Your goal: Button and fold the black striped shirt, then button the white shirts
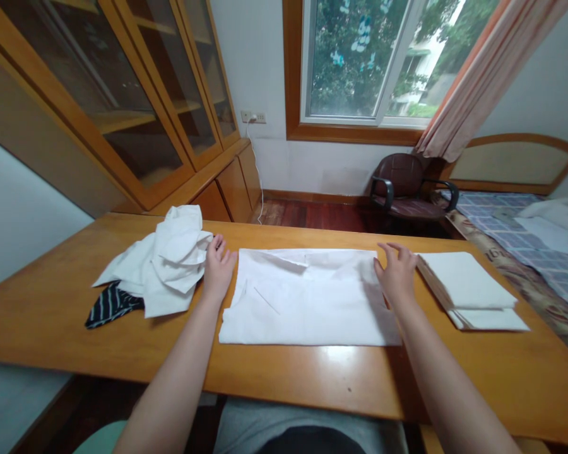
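A folded white garment lies flat on the wooden table in front of me, with a short diagonal slit on its left half and a raised crease along its far side. My left hand is just off its left edge, fingers spread, between it and a crumpled pile of white cloth. At the right edge of the garment hovers my right hand, fingers apart and slightly curled, holding nothing. Whether its thumb touches the fabric I cannot tell.
Dark striped cloth pokes out from under the crumpled pile. A stack of folded white cloths sits at the right of the table. Beyond are a glass-door cabinet, a brown armchair and a bed.
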A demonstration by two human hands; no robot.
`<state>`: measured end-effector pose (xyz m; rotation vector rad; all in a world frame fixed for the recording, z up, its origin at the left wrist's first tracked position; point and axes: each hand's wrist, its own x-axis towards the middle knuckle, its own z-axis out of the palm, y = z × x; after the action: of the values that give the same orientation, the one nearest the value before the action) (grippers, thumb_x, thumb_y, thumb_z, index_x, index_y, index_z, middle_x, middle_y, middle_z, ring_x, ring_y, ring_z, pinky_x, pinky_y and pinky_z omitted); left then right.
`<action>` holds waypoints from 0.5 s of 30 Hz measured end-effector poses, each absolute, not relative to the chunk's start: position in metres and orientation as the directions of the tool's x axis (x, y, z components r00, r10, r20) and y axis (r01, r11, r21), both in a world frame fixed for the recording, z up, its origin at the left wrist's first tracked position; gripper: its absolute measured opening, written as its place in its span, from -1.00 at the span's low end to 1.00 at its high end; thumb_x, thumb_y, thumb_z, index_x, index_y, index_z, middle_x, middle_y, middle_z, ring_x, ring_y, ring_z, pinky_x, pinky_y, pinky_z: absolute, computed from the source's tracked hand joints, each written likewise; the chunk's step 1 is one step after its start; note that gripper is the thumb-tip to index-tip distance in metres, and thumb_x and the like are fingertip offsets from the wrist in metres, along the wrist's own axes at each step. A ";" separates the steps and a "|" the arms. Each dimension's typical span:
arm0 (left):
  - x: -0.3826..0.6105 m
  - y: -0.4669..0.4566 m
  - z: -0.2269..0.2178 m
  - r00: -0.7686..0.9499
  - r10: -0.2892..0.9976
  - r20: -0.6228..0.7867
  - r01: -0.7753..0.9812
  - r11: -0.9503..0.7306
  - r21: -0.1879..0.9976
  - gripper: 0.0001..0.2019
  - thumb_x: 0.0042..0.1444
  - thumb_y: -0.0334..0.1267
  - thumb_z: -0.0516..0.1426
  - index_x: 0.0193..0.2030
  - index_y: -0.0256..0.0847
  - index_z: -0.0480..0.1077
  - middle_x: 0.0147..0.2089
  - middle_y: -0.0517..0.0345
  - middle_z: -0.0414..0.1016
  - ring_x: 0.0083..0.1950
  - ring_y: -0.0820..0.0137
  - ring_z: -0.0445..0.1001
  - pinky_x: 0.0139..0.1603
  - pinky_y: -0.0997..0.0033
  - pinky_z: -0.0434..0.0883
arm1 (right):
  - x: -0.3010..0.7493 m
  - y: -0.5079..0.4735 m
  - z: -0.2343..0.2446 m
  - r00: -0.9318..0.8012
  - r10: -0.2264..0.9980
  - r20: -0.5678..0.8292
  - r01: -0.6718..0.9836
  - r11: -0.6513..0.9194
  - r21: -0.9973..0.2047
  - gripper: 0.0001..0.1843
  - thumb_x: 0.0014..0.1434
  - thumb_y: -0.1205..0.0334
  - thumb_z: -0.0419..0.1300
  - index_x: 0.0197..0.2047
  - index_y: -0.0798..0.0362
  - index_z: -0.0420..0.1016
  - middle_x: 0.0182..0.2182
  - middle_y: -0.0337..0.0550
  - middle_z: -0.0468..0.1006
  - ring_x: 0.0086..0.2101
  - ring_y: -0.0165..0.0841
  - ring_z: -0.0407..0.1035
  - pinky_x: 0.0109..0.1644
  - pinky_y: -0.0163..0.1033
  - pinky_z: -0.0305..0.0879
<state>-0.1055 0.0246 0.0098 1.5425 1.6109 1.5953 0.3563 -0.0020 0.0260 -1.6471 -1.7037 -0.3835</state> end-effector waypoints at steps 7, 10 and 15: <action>-0.079 -0.008 -0.007 0.032 0.899 0.436 0.682 -0.338 0.648 -0.74 0.30 -0.18 0.03 0.02 -0.15 0.45 0.12 -0.01 0.47 0.26 0.23 0.40 0.36 0.08 0.30 | 0.341 -0.019 -0.010 -0.206 0.894 0.398 0.830 0.375 -0.412 -0.77 0.32 0.16 0.09 -0.14 0.00 0.57 -0.18 -0.01 0.51 -0.11 -0.12 0.35 0.05 0.03 0.34; -0.074 -0.016 -0.018 0.225 0.923 0.313 0.752 -0.369 0.547 -0.69 0.30 -0.12 0.04 0.02 -0.18 0.48 0.07 -0.02 0.53 0.20 0.15 0.42 0.31 0.00 0.34 | 0.337 -0.025 -0.018 -0.304 0.907 0.291 0.789 0.411 -0.456 -0.75 0.31 0.08 0.14 -0.08 -0.02 0.57 -0.14 -0.03 0.54 -0.10 -0.13 0.37 0.05 0.01 0.36; -0.071 -0.020 -0.022 0.364 0.900 0.239 0.812 -0.433 0.392 -0.63 0.29 -0.07 0.08 0.14 -0.17 0.44 0.18 -0.05 0.46 0.24 0.12 0.36 0.31 -0.01 0.32 | 0.340 -0.027 -0.021 -0.325 0.917 0.232 0.805 0.397 -0.441 -0.74 0.25 0.02 0.22 -0.06 -0.06 0.58 -0.11 -0.03 0.51 -0.09 -0.13 0.38 0.04 0.03 0.38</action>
<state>-0.0708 -0.0204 -0.0216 2.4162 1.5401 0.6255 0.3400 -0.0272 -0.0210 -1.4744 -2.2174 0.3406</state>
